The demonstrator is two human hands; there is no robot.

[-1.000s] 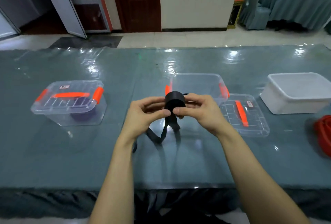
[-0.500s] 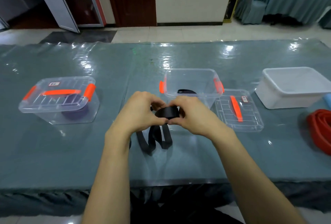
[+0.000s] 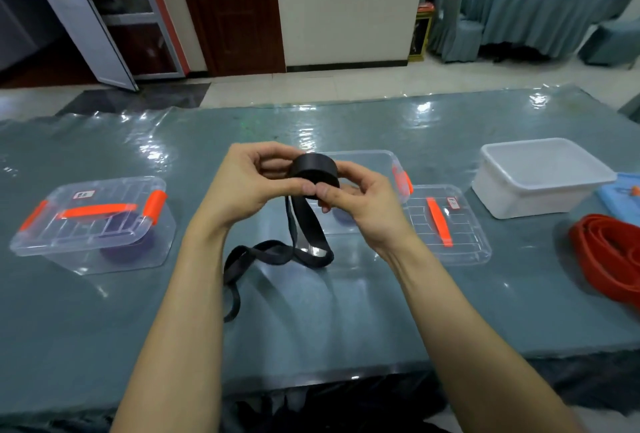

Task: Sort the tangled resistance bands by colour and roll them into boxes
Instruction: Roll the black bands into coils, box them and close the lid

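1. Black band (image 3: 313,174): the rolled part is a tight coil held up at centre frame, above the table (image 3: 311,328). The unrolled tail hangs from the coil, loops on the table surface and trails toward lower left, passing behind the left forearm
2. Left hand (image 3: 249,183): fingers curled round the coil's left side, thumb tip against its near face
3. Right hand (image 3: 360,200): thumb and fingers pinch the coil's right side. The two thumb tips nearly meet at the front
4. Red bands (image 3: 609,252): heaped at the right edge of the frame, on the table
5. Closed clear box (image 3: 93,221): left of frame, orange handle and clips, purple roll (image 3: 121,249) inside
6. Open clear box (image 3: 367,159): directly behind the hands, orange clip on its right end. Its lid (image 3: 446,225) lies flat on the table just right of it
7. White tub (image 3: 540,176): upper right of the table, beyond the red bands
8. Far: tiled floor, dark wooden door (image 3: 235,10) upper centre-left, draped chairs (image 3: 519,10) upper right
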